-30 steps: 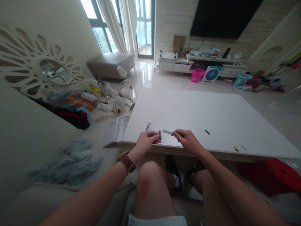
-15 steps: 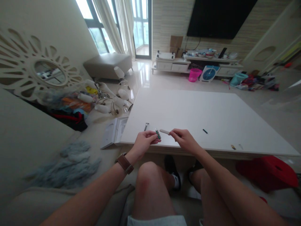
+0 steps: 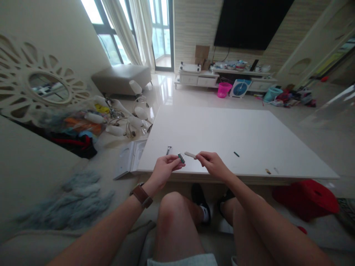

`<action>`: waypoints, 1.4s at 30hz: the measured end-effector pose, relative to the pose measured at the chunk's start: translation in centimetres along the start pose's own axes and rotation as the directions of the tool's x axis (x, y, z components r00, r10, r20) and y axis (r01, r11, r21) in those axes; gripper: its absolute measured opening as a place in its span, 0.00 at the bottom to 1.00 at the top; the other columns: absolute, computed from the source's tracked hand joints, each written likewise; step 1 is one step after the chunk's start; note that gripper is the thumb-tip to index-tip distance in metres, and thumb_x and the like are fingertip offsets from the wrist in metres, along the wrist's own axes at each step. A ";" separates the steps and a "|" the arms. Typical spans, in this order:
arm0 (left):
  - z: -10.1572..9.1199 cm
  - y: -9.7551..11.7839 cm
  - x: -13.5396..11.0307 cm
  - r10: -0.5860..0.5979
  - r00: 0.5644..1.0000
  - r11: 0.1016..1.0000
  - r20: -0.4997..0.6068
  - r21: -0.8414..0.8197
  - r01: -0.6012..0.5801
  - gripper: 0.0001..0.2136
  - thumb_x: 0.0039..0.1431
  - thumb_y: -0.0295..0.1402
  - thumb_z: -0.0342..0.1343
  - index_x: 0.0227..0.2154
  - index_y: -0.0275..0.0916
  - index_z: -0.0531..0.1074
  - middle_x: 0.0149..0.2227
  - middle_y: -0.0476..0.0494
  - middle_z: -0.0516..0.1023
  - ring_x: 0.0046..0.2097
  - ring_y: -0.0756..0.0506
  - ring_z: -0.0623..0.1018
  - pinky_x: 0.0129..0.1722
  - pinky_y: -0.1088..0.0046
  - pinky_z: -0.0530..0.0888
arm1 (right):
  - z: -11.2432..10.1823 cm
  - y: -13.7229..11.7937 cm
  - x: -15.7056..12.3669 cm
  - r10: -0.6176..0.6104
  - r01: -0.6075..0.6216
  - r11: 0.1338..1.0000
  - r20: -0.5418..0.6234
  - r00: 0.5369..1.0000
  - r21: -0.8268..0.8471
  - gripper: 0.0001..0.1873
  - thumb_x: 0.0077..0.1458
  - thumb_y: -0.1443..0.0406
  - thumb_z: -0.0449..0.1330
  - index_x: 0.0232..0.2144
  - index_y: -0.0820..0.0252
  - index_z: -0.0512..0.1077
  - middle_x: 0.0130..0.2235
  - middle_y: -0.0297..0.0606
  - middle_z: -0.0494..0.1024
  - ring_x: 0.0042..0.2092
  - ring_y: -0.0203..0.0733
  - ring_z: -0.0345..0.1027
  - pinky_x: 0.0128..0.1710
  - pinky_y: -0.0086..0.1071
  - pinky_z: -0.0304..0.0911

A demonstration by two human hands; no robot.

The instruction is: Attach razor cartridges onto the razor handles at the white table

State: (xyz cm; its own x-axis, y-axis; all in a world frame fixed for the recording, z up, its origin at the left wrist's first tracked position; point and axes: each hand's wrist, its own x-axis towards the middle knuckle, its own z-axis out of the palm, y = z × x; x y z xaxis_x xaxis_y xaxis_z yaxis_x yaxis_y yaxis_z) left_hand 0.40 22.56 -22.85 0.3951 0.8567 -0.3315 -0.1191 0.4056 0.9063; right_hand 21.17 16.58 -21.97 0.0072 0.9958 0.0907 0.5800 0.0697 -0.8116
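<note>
My left hand is closed in a pinch on a small green and dark part, held just above the near edge of the white table. My right hand is closed on a slim white stick-like piece, whose free end points left toward the green part. The two pieces are a short gap apart. A small metal piece lies on the table just beyond my left hand. A brown watch strap sits on my left wrist.
A small black bit and tiny scraps lie on the table to the right. An open white box sits on the floor at the table's left, beside a lamp fixture with white shades. A red stool stands lower right.
Both hands have stayed together at the table's near edge; the green part in my left hand has turned slightly. The camera has drifted right and tipped a little.
</note>
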 end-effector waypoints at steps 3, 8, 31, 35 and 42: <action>0.0 -0.2 0.0 0.006 1.000 1.000 0.000 0.001 -0.006 0.08 0.53 0.30 0.66 0.32 0.31 0.75 0.31 0.37 0.83 0.36 0.45 0.83 0.38 0.74 0.78 | -0.6 0.6 0.1 0.031 -0.031 0.999 -0.036 0.999 0.016 0.20 0.63 0.54 0.52 0.31 0.61 0.75 0.22 0.31 0.68 0.25 0.34 0.57 0.25 0.29 0.49; 0.0 -0.1 -0.1 -0.006 1.000 1.000 0.030 -0.010 0.006 0.08 0.54 0.30 0.65 0.33 0.30 0.75 0.31 0.36 0.83 0.35 0.46 0.83 0.40 0.75 0.78 | 0.5 0.2 0.2 0.017 -0.018 0.999 0.027 0.999 0.051 0.19 0.62 0.54 0.54 0.31 0.61 0.75 0.23 0.31 0.69 0.26 0.34 0.58 0.27 0.28 0.52; 0.1 0.3 -0.3 -0.023 0.999 1.000 0.027 0.001 0.023 0.10 0.49 0.32 0.68 0.32 0.30 0.77 0.31 0.36 0.83 0.35 0.45 0.83 0.42 0.70 0.79 | 0.1 -0.8 -0.1 -0.084 0.084 0.996 0.082 0.993 0.003 0.21 0.64 0.54 0.52 0.29 0.61 0.76 0.22 0.31 0.67 0.25 0.33 0.56 0.27 0.28 0.50; 0.2 0.3 -0.4 -0.045 0.999 0.999 -0.003 0.012 0.045 0.09 0.51 0.31 0.67 0.32 0.30 0.77 0.31 0.36 0.83 0.35 0.45 0.83 0.40 0.72 0.79 | -0.8 0.0 0.0 -0.046 0.046 0.999 0.007 0.999 -0.021 0.20 0.63 0.53 0.53 0.28 0.61 0.74 0.20 0.30 0.66 0.24 0.33 0.55 0.25 0.28 0.49; 0.0 0.0 -0.2 -0.041 0.999 0.999 0.030 0.019 0.040 0.08 0.51 0.30 0.66 0.32 0.30 0.77 0.31 0.36 0.83 0.35 0.46 0.83 0.38 0.75 0.78 | 0.5 -0.7 0.2 -0.083 0.087 0.996 0.125 0.989 -0.026 0.20 0.64 0.55 0.52 0.30 0.60 0.76 0.21 0.30 0.67 0.25 0.33 0.56 0.27 0.28 0.49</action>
State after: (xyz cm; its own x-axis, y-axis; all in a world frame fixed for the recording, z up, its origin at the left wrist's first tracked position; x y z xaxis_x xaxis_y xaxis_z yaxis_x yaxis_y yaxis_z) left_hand 0.36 22.41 -22.73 0.4268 0.8296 -0.3600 -0.0862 0.4336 0.8970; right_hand 20.40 16.76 -21.66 -0.1430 0.9860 0.0853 0.5992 0.1549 -0.7854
